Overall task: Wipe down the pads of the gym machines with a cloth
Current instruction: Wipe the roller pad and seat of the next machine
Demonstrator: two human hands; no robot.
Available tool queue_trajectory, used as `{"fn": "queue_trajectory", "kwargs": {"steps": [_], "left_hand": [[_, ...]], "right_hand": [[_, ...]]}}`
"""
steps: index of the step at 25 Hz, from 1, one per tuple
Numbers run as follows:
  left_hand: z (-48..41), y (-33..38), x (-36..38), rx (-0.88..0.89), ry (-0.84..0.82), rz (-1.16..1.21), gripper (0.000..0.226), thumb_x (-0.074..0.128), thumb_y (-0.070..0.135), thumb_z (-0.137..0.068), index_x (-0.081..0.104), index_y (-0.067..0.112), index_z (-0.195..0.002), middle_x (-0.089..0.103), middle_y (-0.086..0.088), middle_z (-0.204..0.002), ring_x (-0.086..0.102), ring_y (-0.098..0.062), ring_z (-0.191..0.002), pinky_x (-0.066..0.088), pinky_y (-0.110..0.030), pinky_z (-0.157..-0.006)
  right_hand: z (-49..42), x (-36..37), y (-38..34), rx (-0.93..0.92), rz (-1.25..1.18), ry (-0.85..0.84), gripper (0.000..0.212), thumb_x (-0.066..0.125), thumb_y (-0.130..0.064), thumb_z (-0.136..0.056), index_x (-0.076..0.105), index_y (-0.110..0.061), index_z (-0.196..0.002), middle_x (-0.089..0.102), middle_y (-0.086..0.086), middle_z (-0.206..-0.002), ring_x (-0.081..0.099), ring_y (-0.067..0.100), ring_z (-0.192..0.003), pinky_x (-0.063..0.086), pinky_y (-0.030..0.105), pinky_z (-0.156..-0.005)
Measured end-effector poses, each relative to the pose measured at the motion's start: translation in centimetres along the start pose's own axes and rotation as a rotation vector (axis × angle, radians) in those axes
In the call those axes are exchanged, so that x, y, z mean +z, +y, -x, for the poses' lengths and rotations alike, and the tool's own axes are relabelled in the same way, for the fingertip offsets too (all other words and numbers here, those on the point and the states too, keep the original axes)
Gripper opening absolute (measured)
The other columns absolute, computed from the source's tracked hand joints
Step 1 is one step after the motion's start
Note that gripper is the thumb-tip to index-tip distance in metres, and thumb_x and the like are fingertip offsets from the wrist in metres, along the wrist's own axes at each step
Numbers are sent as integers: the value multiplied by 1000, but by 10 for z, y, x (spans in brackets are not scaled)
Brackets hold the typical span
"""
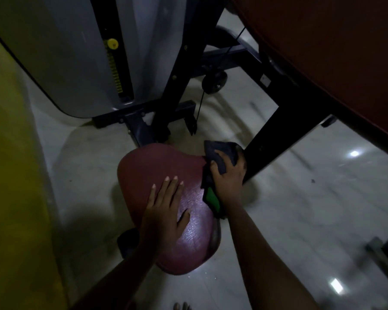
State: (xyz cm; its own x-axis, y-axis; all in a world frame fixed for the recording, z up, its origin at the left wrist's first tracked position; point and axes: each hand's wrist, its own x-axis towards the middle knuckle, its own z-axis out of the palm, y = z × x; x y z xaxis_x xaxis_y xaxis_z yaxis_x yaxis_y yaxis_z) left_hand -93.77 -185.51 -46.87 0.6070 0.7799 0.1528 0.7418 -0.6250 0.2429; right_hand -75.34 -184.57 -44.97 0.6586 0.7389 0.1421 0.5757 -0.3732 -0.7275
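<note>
- Below, we look down on a maroon, heart-shaped vinyl seat pad (166, 198) fixed to a gym machine and standing just above the pale glossy tiled floor (300, 209).
- We lay our left hand (166, 211) flat on the pad's near half, fingers straight and spread, holding nothing; it appears to steady the seat.
- Our right hand (227, 177) curls its fingers round a dark, crumpled cloth with a green patch (213, 171), pressing it against the pad's right edge, close to a black steel frame post (276, 135).
- We judge the cloth soft, light and limp: it is best bunched in the palm, as here, so that loose corners do not trail.
- We judge the pad firm-cushioned and smooth; its sheen near our left thumb may mean it is damp and somewhat slippery, so flat pressure suits it better than pinching.
- Behind stand a grey weight-stack shroud (65, 52) with a yellow selector pin (112, 44), a black cable pulley (214, 82), and a large dark-red upholstered pad (334, 52) at upper right, apparently not yet reached.
- A yellow wall (11, 175) borders the left.
</note>
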Motion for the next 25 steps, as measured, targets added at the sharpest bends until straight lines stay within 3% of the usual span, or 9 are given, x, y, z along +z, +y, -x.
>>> {"fn": "queue_trajectory", "kwargs": {"steps": [3,6,9,13,17,20,22,25], "left_hand": [[1,2,0,-4,48,-8,61,42,40,-84,51,4,-133,49,-16,-139,44,-31,-131,26,-48,-108],[1,2,-1,-6,66,-15,59,40,38,-86,50,5,-134,48,-15,-141,40,-30,-133,24,-48,-110],[1,3,1,-17,68,-41,56,38,36,-88,49,6,-135,47,-15,-142,41,-30,-134,22,-47,-111],[1,2,4,-22,77,-51,56,37,36,-89,48,7,-136,47,-14,-142,42,-30,-133,22,-46,-112],[2,3,4,-19,122,-58,56,38,36,-89,47,7,-137,45,-13,-144,39,-29,-135,23,-47,-113],[1,1,6,-18,142,-43,56,39,35,-89,46,7,-137,44,-13,-144,38,-29,-136,22,-47,-113],[3,1,5,-10,137,-39,57,39,35,-89,46,7,-137,45,-13,-144,38,-30,-136,22,-47,-113],[3,4,5,-3,141,-8,54,39,34,-89,49,7,-135,49,-13,-140,42,-30,-133,22,-45,-112]], "right_hand": [[-1,-2,-3,192,-156,105,42,59,-29,-89,53,-23,-130,25,16,-148,29,31,-136,19,21,-108],[26,-5,-10,341,-288,192,48,51,-23,-95,37,-19,-141,22,17,-151,30,30,-136,21,5,-90],[60,-7,-7,292,-324,81,50,48,-20,-96,31,-21,-143,16,13,-154,24,22,-139,15,-9,-80],[116,-20,1,154,-256,-85,46,51,-16,-95,40,-28,-138,16,4,-154,25,-1,-130,18,-11,-84],[76,-19,0,191,-307,-65,47,50,-9,-94,40,-25,-137,18,14,-151,26,20,-137,16,-5,-92],[60,-13,-3,184,-293,0,50,50,-9,-94,38,-26,-139,14,14,-153,24,11,-133,16,-8,-89],[88,-15,5,94,-254,-69,47,49,-12,-95,36,-35,-134,15,11,-154,25,8,-132,17,-8,-92],[129,-28,22,-44,-142,-190,42,43,-34,-89,40,-37,-131,17,3,-153,23,12,-137,19,11,-106]]}}
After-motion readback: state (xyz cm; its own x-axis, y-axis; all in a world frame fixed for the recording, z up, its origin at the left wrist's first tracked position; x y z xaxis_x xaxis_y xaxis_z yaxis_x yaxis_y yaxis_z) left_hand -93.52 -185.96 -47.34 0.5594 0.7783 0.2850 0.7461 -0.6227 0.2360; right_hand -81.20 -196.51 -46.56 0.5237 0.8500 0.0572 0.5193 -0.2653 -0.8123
